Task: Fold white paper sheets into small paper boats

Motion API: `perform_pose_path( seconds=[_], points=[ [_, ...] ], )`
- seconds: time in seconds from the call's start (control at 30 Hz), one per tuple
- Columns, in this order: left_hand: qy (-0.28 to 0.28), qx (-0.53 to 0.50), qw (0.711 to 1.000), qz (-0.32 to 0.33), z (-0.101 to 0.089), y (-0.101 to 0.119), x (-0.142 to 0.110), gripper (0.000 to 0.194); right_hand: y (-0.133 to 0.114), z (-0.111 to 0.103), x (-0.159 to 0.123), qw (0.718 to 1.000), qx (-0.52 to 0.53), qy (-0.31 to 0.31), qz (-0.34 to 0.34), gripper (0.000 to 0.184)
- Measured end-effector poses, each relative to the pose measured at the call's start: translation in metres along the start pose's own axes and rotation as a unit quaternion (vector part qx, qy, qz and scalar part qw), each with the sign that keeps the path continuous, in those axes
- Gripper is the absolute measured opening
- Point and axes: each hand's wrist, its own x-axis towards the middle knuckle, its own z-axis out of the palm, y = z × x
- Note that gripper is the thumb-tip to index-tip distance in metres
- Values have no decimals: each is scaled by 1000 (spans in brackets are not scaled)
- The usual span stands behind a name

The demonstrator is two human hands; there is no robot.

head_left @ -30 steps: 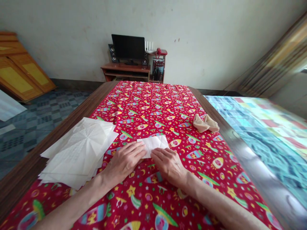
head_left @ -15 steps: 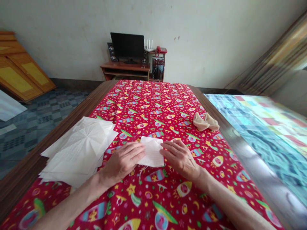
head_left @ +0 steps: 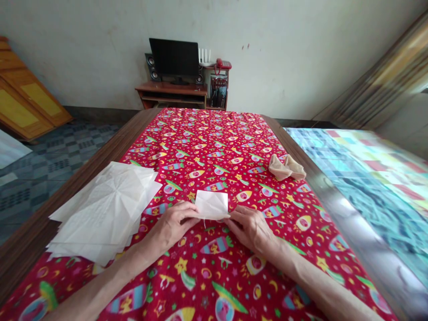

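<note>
A small white folded sheet of paper [head_left: 211, 204] is in front of me over the red patterned cloth [head_left: 220, 162]. My left hand [head_left: 177, 223] pinches its near left corner between thumb and fingers. At the near right corner, my right hand [head_left: 250, 227] pinches the paper the same way. The near edge looks lifted a little off the cloth. To the left lies a stack of larger creased white paper sheets [head_left: 103, 209]. Two beige folded paper pieces [head_left: 286, 168] sit together on the right.
Brown table edges [head_left: 110, 142] show on both sides of the cloth. Beyond the table stands a desk with a monitor [head_left: 174, 60], speakers and a red telephone [head_left: 220, 65]. A bed with a checked cover [head_left: 368, 165] is at the right, a wooden cabinet [head_left: 31, 89] at the left.
Both hands have shifted from lying along the paper's sides to pinching its near corners. The paper's near edge has come up, so it looks shorter. The view has tilted slightly.
</note>
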Motion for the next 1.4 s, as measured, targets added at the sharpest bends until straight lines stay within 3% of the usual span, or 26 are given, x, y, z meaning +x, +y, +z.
perform_pose_path(
  seconds=[0.2,0.47,0.8,1.1,1.17,1.27,1.4],
  points=[
    [-30,12,995,-96,3,-6,6,20,0,1,9,992,76,8,96,33],
    [-65,134,975,-166,5,-4,20,30,-3,3,23,980,-9,-13,199,36],
    [-73,212,958,-181,5,6,27,27,-5,3,36,967,-122,-84,206,34],
    [-69,222,955,-182,7,3,28,26,-3,5,37,962,-154,-99,201,36],
    [-39,231,957,-172,7,3,27,16,-3,5,37,962,-159,-97,200,36],
    [1,251,961,-115,7,5,27,42,-3,5,36,962,-160,-97,199,36],
    [-87,265,960,32,11,14,24,42,-3,3,36,964,-150,-101,194,35]
  ],
)
